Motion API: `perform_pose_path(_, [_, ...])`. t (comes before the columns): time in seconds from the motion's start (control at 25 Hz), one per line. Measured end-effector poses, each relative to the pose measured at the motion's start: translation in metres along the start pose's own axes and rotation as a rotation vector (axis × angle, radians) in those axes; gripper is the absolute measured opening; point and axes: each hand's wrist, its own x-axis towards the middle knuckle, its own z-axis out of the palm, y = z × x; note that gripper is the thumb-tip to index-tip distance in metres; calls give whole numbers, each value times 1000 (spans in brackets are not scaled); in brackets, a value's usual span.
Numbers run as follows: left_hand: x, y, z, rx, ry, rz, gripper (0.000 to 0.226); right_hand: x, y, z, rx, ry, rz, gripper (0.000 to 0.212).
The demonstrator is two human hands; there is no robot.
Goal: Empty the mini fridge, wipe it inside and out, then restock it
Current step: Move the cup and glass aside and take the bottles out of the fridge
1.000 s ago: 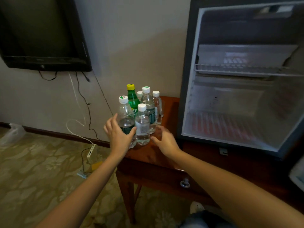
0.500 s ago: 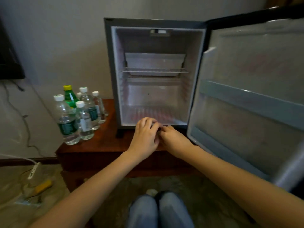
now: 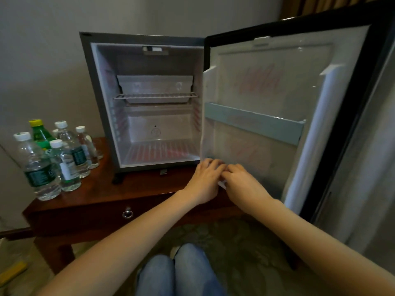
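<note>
**Fridge open, both hands at door's bottom corner**

Mini fridge sits on desk. Its door is swung wide to the right, w/ a wire shelf inside. Left hand & right hand touch each other at the door's lower inner corner. Fingers are bent over a whitish bit btwn them; can't tell if either hand grips it. Bottles stand clustered on desk left of fridge, incl. a green bottle w/ yellow cap.
</note>
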Motion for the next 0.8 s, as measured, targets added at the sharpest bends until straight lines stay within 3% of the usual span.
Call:
perform_pose_path(0.2, [14,11,1,4,-200,78,56,-26,3,-31,-11,-46,59,32])
perform_pose_path(0.36, [8,16,-4,44,-165,44,55,-45,-7,-62,3,28,-10,33])
perform_pose_path(0.64, [-38,12,-43,143,-236,-113,48,-64,-79,-95,190,139,-266,33])
perform_pose_path(0.72, [-63,17,-71,209,-279,-179,49,-65,-101,-101,132,136,-384,35])
perform_pose_path(0.8, [-80,10,-99,240,-245,-252,56,-70,-115,-108,150,242,-505,32])
